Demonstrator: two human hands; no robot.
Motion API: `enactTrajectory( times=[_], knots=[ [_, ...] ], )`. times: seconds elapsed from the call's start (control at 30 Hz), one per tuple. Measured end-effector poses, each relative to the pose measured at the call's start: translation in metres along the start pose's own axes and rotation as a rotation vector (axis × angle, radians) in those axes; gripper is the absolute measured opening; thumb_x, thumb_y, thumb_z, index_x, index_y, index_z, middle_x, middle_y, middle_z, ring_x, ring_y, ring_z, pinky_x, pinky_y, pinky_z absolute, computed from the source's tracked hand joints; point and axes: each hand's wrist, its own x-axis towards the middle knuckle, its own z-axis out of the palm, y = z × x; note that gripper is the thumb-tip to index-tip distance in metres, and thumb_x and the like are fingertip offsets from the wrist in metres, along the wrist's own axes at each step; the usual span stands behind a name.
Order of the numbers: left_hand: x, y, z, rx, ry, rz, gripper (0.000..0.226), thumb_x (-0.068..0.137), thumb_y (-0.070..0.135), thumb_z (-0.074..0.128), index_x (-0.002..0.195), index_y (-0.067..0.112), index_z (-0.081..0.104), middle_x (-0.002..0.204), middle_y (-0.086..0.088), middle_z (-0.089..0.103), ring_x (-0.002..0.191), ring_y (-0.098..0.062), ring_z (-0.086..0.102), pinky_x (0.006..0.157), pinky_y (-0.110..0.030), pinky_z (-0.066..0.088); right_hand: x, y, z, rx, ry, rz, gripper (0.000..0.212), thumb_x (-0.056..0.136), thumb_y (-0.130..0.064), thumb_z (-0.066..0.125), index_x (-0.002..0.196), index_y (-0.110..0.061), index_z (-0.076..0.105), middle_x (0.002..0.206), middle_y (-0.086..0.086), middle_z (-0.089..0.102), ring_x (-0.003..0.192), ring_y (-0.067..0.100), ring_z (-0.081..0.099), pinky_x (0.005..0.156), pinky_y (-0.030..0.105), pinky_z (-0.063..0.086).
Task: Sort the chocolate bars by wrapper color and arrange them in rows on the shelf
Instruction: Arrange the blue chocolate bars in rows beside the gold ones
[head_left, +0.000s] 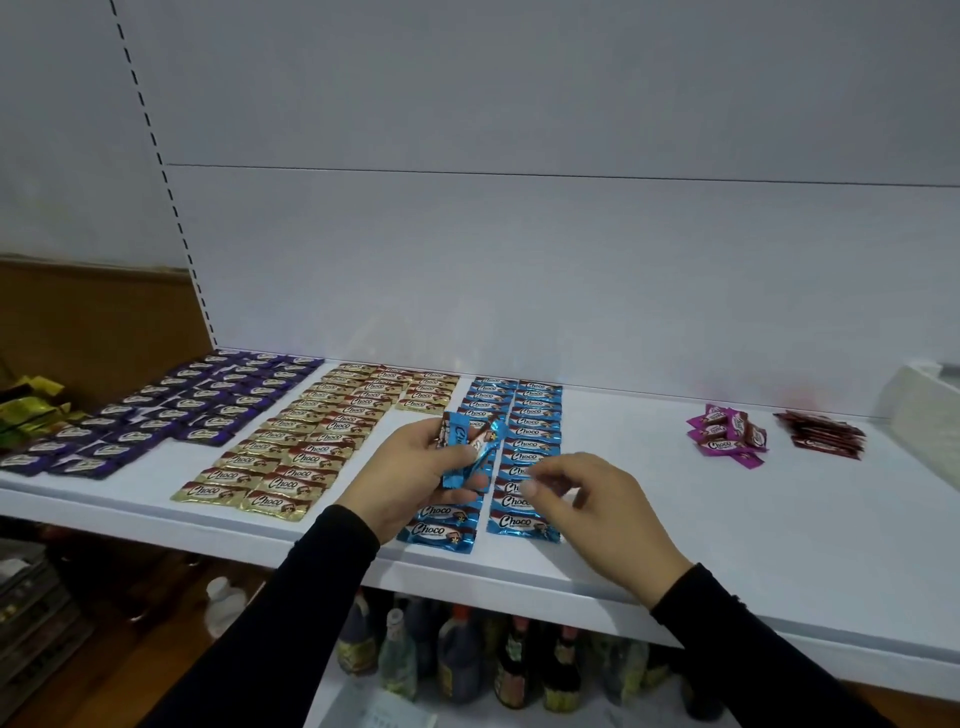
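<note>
Right hand over blue rows; left grip holds blue bars (several).

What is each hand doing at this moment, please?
Left hand: grips a few blue chocolate bars.
Right hand: fingers loosely curled above the blue rows; whether it pinches anything cannot be told.

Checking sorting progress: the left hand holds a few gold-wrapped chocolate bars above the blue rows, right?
Not quite. In the head view, the left hand holds blue-wrapped chocolate bars, not gold, above the blue rows.
</note>
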Motion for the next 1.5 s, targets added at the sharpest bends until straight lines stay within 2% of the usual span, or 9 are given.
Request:
enactTrajectory(
  times=[0.17,0.33,0.43,0.6,0.77,0.93,1.17,1.33,1.5],
  knots=[
    [-0.001,-0.001,0.005,0.104,-0.146,0.003,0.022,0.095,0.006,0.065,0.116,0.013,0.066,0.101,-0.011,0.077,0.086,-0.027,0.076,0.060,-0.029,0.062,0.013,-0.019,0.000,0.338,0.017,0.097,0.026,0.088,-0.033,0.070,0.107,-0.043,0.055,0.102,-0.013,0.064,0.082,0.004,0.067,0.076,0.025,0.058],
    [-0.002,-0.001,0.006,0.066,-0.173,-0.018,0.024,0.098,0.006,0.060,0.121,0.010,0.063,0.104,-0.015,0.076,0.090,-0.030,0.076,0.065,-0.031,0.063,0.014,-0.014,0.003,0.265,-0.001,-0.027,0.029,0.087,-0.017,0.071,0.090,-0.045,0.067,0.105,-0.017,0.067,0.097,0.007,0.066,0.085,0.038,0.057],
    [-0.004,0.000,0.003,-0.021,-0.116,-0.037,0.019,0.099,0.006,0.058,0.117,0.008,0.063,0.101,-0.012,0.077,0.088,-0.030,0.076,0.061,-0.028,0.063,0.011,-0.011,0.003,0.224,0.008,-0.064,0.026,0.083,-0.018,0.076,0.087,-0.042,0.068,0.099,-0.016,0.067,0.095,0.007,0.064,0.082,0.036,0.057],
    [-0.006,0.002,0.004,-0.024,-0.094,-0.058,0.019,0.099,0.005,0.057,0.118,0.008,0.063,0.108,-0.013,0.074,0.086,-0.030,0.076,0.055,-0.026,0.061,0.008,-0.009,0.001,0.050,-0.008,-0.111,0.021,0.080,-0.025,0.079,0.099,-0.030,0.072,0.098,-0.023,0.063,0.095,-0.001,0.060,0.079,0.018,0.053],
    [-0.007,0.004,0.005,-0.035,-0.083,-0.057,0.019,0.098,0.006,0.059,0.116,0.009,0.063,0.098,-0.012,0.077,0.081,-0.026,0.076,0.057,-0.027,0.061,0.002,-0.002,-0.001,-0.053,0.048,-0.190,0.015,0.080,-0.026,0.078,0.093,-0.026,0.072,0.088,-0.022,0.063,0.085,-0.002,0.058,0.071,0.012,0.048],
    [-0.002,0.005,-0.002,-0.094,0.080,0.000,0.014,0.101,0.010,0.055,0.114,0.009,0.061,0.092,-0.015,0.073,0.072,-0.021,0.074,0.062,-0.028,0.062,-0.010,0.008,-0.005,-0.081,-0.022,-0.264,0.014,0.080,-0.029,0.075,0.090,-0.022,0.070,0.089,-0.017,0.065,0.085,-0.008,0.056,0.071,0.005,0.042],
    [-0.001,0.009,-0.004,-0.211,0.138,-0.020,0.017,0.102,0.008,0.052,0.118,0.008,0.057,0.106,-0.021,0.069,0.090,-0.030,0.073,0.069,-0.035,0.064,-0.020,0.016,-0.002,-0.143,-0.160,-0.276,0.034,0.078,-0.055,0.060,0.093,-0.026,0.070,0.099,-0.016,0.068,0.097,0.000,0.055,0.079,0.009,0.043],
    [-0.002,0.008,0.000,-0.190,0.123,-0.027,0.019,0.102,0.008,0.052,0.120,0.008,0.057,0.105,-0.020,0.069,0.087,-0.028,0.073,0.071,-0.034,0.063,-0.019,0.018,-0.002,-0.170,-0.196,-0.268,0.026,0.081,-0.047,0.069,0.096,-0.025,0.069,0.102,-0.014,0.067,0.098,0.001,0.053,0.083,0.016,0.045],
    [-0.004,0.006,0.002,-0.160,0.074,-0.042,0.026,0.099,-0.001,0.053,0.123,0.007,0.055,0.112,-0.019,0.068,0.095,-0.030,0.073,0.075,-0.034,0.063,-0.019,0.016,-0.002,-0.135,-0.169,-0.237,0.020,0.084,-0.042,0.072,0.094,-0.025,0.070,0.099,-0.018,0.065,0.099,-0.001,0.055,0.081,0.012,0.044]
  ],
)
